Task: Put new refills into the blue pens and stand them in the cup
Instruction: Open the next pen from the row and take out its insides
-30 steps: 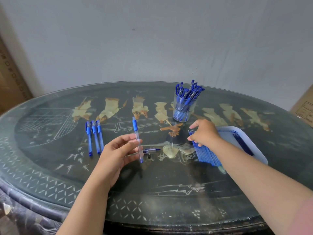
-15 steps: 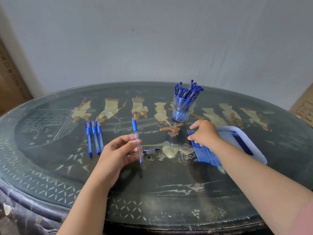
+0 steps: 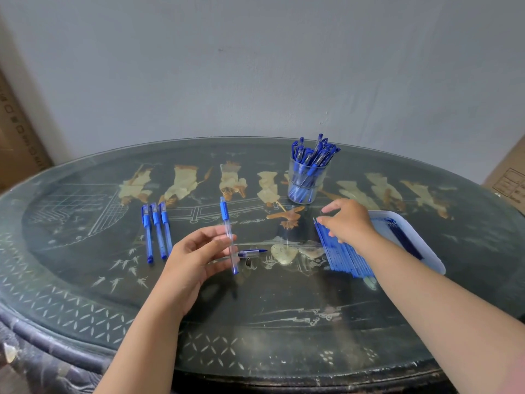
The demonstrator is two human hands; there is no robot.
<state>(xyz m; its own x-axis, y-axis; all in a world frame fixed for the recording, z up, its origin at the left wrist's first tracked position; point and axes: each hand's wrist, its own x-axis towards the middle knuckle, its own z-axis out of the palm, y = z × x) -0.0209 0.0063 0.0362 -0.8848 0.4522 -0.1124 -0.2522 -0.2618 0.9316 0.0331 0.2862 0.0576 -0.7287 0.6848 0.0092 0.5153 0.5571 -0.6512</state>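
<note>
The left hand (image 3: 196, 255) pinches an empty pen barrel (image 3: 229, 237) upright above the table (image 3: 85, 280). The right hand (image 3: 348, 221), fingers loosely spread, rests on the refills (image 3: 345, 258) beside the tray (image 3: 426, 248). Refills look light, thin and bendy; best pinched near one end.

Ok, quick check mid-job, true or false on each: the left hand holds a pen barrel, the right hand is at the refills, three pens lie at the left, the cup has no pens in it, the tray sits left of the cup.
1. The left hand holds a pen barrel. True.
2. The right hand is at the refills. True.
3. Three pens lie on the table at the left. True.
4. The cup has no pens in it. False: it is full of blue pens.
5. The tray sits left of the cup. False: it is to the right, nearer the person.
</note>
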